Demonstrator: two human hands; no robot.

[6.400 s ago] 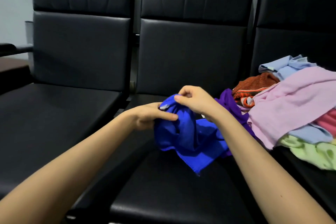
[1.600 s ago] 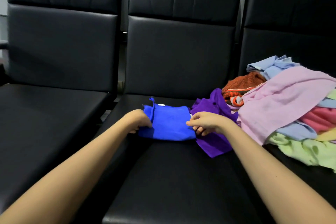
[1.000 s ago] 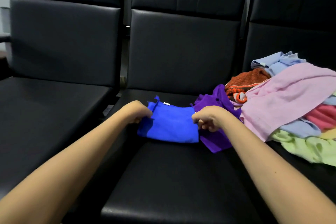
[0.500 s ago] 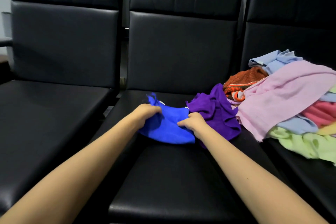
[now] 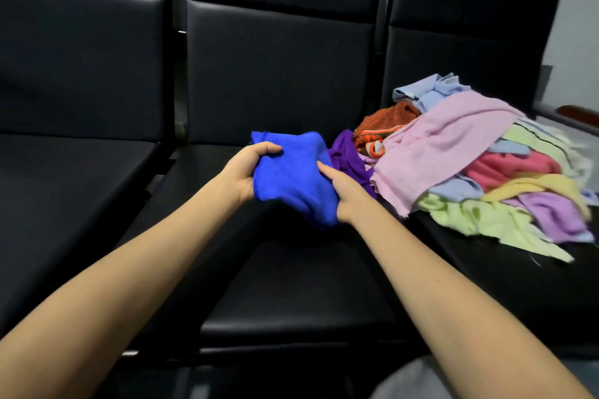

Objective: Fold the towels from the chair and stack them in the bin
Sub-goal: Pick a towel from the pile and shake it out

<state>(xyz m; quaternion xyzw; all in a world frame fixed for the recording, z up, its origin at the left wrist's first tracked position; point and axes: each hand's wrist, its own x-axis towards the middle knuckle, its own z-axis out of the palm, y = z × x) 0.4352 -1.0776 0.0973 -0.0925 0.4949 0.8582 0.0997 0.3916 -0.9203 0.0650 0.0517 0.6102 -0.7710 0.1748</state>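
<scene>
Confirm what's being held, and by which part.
The blue towel, held by both hands: the left hand grips its left edge, the right hand its lower right side.

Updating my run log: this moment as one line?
left hand: grips blue towel | right hand: grips blue towel | towel: above middle seat | pile: right seat | bin: unseen

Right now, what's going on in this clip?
A person holds a bundled blue towel in both hands above the middle chair seat: the left hand grips its left edge, the right hand its lower right side. A purple towel lies just behind it, and a heap of unfolded towels, a pink towel on top, covers the right chair. No bin is in view.
</scene>
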